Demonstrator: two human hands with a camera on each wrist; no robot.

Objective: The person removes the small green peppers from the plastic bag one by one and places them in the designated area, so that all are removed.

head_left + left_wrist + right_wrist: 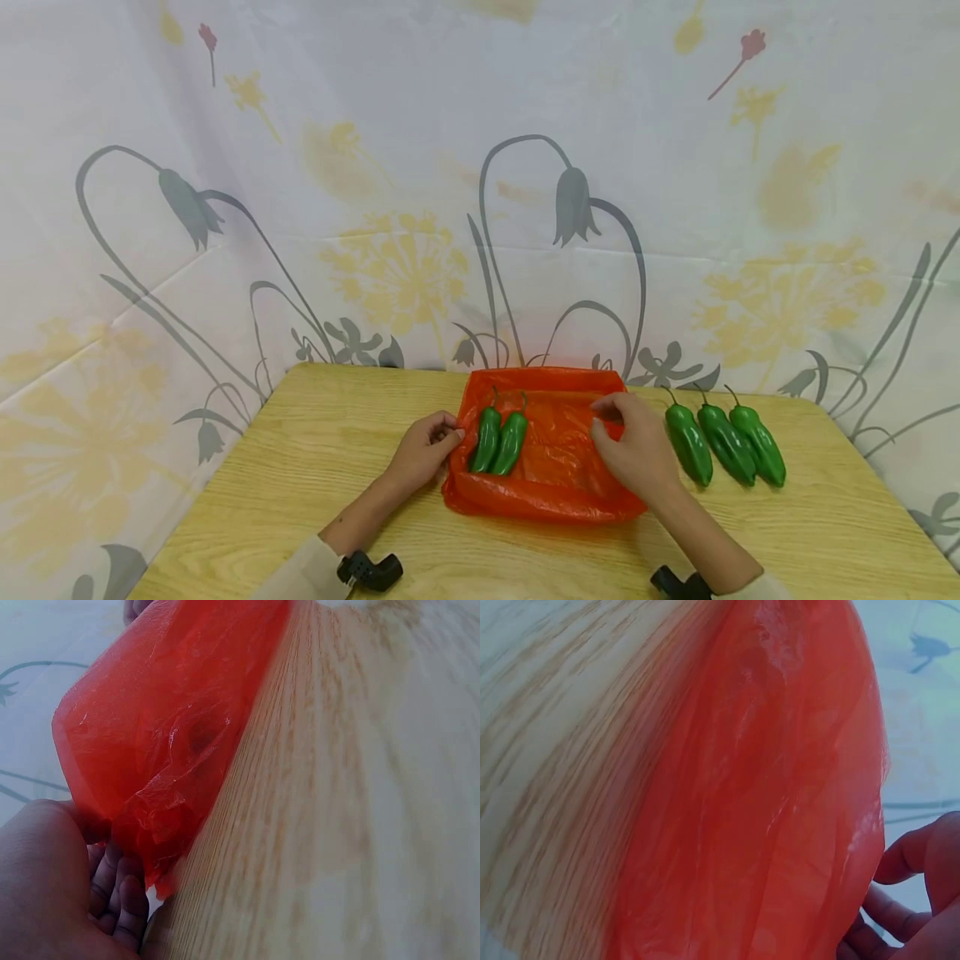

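Note:
A red plastic bag lies on the table with its mouth spread wide and its edge rolled up along the near side. Two green peppers rest side by side in its left part, stems away from me. At the bag's left edge my left hand pinches the plastic between thumb and fingers. My right hand is over the bag's right side, its bent thumb and forefinger apart with nothing between them. In the right wrist view, its fingers are against the bag's rim, partly hidden by the plastic.
Three more green peppers lie in a row on the wooden table, right of the bag and close to my right hand. A flower-printed cloth hangs behind the table's far edge. Each wrist wears a black device.

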